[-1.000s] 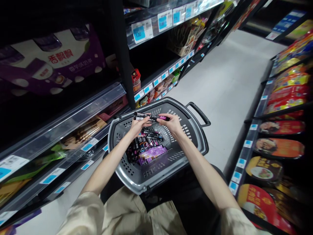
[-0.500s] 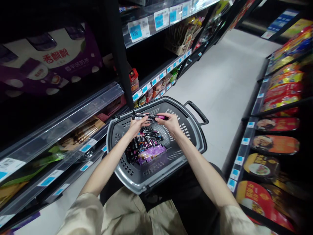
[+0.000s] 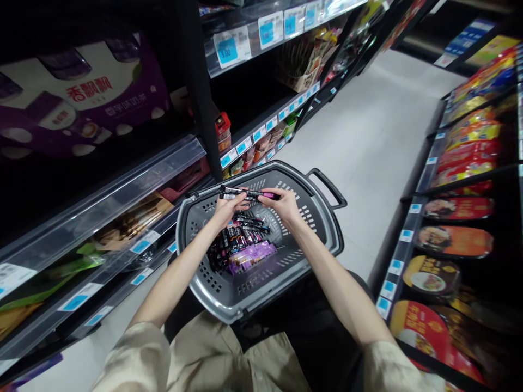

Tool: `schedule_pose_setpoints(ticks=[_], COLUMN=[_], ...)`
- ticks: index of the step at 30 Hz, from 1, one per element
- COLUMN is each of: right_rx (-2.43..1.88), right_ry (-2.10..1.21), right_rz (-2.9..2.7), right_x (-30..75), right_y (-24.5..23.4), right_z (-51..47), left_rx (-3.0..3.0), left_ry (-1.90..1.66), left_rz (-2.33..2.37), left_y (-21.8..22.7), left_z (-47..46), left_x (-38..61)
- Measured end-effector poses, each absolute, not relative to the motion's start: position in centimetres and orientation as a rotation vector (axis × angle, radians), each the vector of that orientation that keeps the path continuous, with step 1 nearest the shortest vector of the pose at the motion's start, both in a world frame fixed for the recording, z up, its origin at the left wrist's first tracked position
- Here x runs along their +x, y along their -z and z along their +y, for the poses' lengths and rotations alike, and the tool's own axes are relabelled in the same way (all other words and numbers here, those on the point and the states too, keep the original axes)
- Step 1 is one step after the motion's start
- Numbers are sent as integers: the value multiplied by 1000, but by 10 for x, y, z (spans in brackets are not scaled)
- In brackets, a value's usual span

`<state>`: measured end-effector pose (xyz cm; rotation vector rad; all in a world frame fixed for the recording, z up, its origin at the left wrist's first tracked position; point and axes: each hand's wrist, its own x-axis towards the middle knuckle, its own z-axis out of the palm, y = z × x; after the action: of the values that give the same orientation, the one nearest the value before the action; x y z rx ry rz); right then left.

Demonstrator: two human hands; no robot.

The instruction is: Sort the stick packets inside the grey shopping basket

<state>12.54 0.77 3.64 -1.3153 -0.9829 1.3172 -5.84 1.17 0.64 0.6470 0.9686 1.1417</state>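
Over a grey shopping basket [image 3: 286, 283], my left hand [image 3: 229, 208] and my right hand [image 3: 283, 204] hold slim black stick packets [image 3: 249, 193] between them. The left fingers are closed around the packets' left part. My right thumb and fingers pinch the right end, where a pink patch shows. How many packets are held I cannot tell. Below, in the basket, lie several more dark stick packets [image 3: 239, 237] in a loose heap. Purple packets [image 3: 252, 256] rest beside them, nearer to me.
On the left stand dark shelves with price tags [image 3: 231, 47] and a large purple carton [image 3: 81, 103]. Bowls of packaged food [image 3: 455, 241] and bright bags [image 3: 466, 158] line the right shelf. A pale aisle floor [image 3: 368, 125] runs ahead. The basket's handle [image 3: 329, 188] sticks out at its far right.
The view has shifted very slightly. Both hands keep their hold on the stick packets, and the basket's contents look the same.
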Motion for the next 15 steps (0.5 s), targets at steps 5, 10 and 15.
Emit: schedule_pose_setpoints(ticks=[5, 10, 15], right_rx=[-1309, -1323, -1317], right_ry=[-1317, -1317, -1371], right_rz=[-991, -990, -989], right_x=[125, 125, 130], right_y=[-36, -36, -37], right_z=[7, 7, 10], left_rx=[632, 645, 618], left_ry=[-1152, -1147, -1161], left_rz=[966, 972, 929], left_y=[-6, -5, -7], left_z=[11, 11, 11], left_x=[-58, -58, -58])
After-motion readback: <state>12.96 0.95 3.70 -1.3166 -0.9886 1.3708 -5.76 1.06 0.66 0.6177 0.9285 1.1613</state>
